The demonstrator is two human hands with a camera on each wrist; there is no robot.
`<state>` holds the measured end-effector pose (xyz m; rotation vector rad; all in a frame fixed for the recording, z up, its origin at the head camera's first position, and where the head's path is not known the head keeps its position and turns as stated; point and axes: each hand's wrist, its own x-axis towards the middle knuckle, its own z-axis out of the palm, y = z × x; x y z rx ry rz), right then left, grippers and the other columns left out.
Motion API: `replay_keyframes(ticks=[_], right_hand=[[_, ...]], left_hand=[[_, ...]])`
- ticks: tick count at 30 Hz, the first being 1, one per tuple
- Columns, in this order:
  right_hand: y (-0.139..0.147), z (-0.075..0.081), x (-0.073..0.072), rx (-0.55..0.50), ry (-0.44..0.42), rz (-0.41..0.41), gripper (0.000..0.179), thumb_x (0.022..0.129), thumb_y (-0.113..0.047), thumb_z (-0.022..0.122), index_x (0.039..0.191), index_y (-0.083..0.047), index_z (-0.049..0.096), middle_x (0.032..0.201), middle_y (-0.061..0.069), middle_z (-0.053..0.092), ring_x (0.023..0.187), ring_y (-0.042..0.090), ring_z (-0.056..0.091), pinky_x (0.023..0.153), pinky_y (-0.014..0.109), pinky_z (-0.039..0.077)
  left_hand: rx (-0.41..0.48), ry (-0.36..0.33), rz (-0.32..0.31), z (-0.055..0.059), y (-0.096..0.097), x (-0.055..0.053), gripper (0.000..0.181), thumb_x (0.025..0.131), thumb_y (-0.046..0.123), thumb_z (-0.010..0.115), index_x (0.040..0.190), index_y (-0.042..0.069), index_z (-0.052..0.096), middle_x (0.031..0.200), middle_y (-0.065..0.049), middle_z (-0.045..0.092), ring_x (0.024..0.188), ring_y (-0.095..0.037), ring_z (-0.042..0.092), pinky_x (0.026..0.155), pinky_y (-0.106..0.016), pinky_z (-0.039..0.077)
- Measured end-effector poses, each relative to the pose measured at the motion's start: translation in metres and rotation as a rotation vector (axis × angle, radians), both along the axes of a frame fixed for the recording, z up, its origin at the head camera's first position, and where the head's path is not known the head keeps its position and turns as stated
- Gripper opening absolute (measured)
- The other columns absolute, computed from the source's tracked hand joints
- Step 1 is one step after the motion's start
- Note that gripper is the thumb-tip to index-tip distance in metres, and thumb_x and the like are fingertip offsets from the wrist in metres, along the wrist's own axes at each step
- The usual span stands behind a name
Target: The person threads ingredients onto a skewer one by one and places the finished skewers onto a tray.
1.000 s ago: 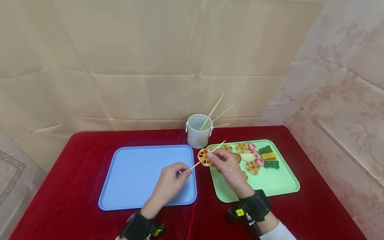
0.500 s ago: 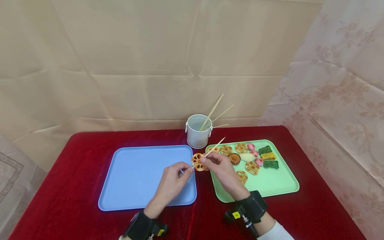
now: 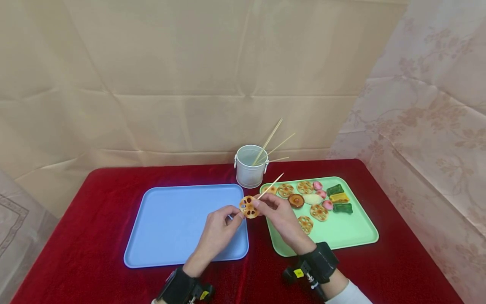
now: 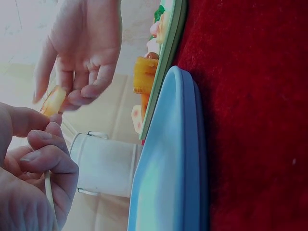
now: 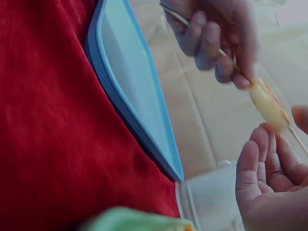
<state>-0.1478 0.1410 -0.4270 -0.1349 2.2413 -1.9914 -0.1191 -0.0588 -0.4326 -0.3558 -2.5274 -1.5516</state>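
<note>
My left hand (image 3: pixel 221 228) pinches a wooden skewer (image 3: pixel 270 186) just below a browned lotus root slice (image 3: pixel 248 207) threaded on it. The skewer slants up and right past the slice, between the two trays. Around the slice's right edge is my right hand (image 3: pixel 280 215). In the right wrist view, its fingers (image 5: pixel 275 161) lie loosely extended at the slice's lower end, and its thumb (image 5: pixel 301 118) stands slightly apart on the other side. The left wrist view shows the slice (image 4: pixel 54 101) edge-on, between the right thumb and fingers.
A blue tray (image 3: pixel 178 223) lies at left. The green tray (image 3: pixel 341 236) at right bears several lotus slices, a mushroom (image 3: pixel 296 201), a white piece (image 3: pixel 313 199), pink balls (image 3: pixel 328 205), green pieces (image 3: pixel 343 208) and a yellow one (image 3: pixel 339 197). Behind, a white bucket (image 3: pixel 249 173) holds several skewers.
The lotus root slice has slid down the skewer to the left hand's fingertips, the right hand moving left with it. Over the last half second both hands have barely moved.
</note>
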Motion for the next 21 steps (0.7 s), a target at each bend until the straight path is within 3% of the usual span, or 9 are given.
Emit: replay_keyframes(ticks=[6,10,14,21], right_hand=[[0.022,0.003,-0.004,0.054,0.037,-0.054,0.034,0.103,-0.027,0.066,0.120,0.002,0.069,0.103,0.015,0.071,0.094,0.023,0.067,0.090,0.043,0.056],[0.039,0.004,-0.007,0.127,0.067,-0.061,0.036,0.104,-0.028,0.065,0.121,0.004,0.069,0.107,0.019,0.071,0.096,0.025,0.068,0.088,0.037,0.056],[0.052,0.006,-0.010,0.277,0.142,-0.081,0.035,0.103,-0.029,0.067,0.121,0.001,0.071,0.109,0.013,0.073,0.098,0.023,0.068,0.086,0.031,0.055],[0.068,0.004,-0.014,0.620,0.261,-0.069,0.028,0.100,-0.031,0.070,0.115,-0.008,0.074,0.105,0.005,0.074,0.094,0.021,0.068,0.080,0.037,0.053]], left_hand=[[0.019,-0.037,0.019,-0.002,-0.008,-0.001,0.008,0.095,0.012,0.070,0.092,0.009,0.077,0.067,0.006,0.057,0.055,-0.005,0.044,0.053,-0.024,0.036],[0.035,-0.072,0.033,-0.003,-0.015,-0.002,0.008,0.095,0.012,0.070,0.094,0.009,0.077,0.065,0.006,0.055,0.057,-0.006,0.044,0.053,-0.024,0.035],[0.036,-0.079,0.048,-0.001,-0.020,-0.003,0.008,0.095,0.013,0.070,0.093,0.009,0.077,0.066,0.005,0.056,0.058,-0.007,0.046,0.054,-0.024,0.036],[0.031,-0.070,0.074,0.000,-0.025,-0.005,0.008,0.093,0.012,0.070,0.092,0.008,0.078,0.075,0.003,0.064,0.062,-0.008,0.050,0.059,-0.025,0.041]])
